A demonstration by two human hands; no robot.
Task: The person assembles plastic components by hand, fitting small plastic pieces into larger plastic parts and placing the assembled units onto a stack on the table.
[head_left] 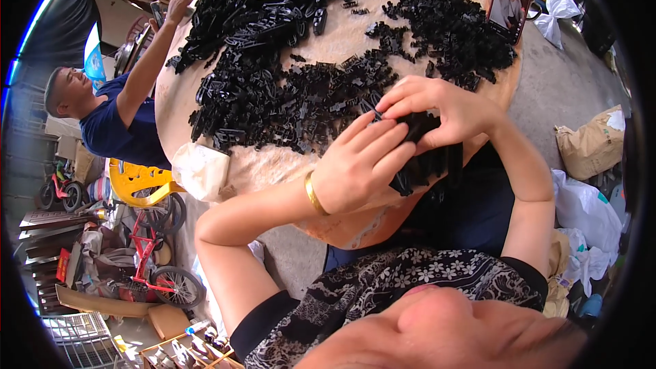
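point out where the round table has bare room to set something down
The round tan table shows one bare patch between the long glossy black pieces and the small black plastic pieces, another left of the left hand, beside the crumpled white bundle. The middle, just beyond that hand, is crowded.

Black pieces [294, 99], gold bracelet [312, 193], white-flowered black shirt [383, 277]

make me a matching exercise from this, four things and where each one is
1. black plastic pieces
2. phone
3. gold bracelet
4. brown paper sack

A. on the wrist of the left hand
B. on the floor, off to the right
C. at the table's edge, upper right
D. heaped across the table

Pairs: 1-D, 2-C, 3-A, 4-B
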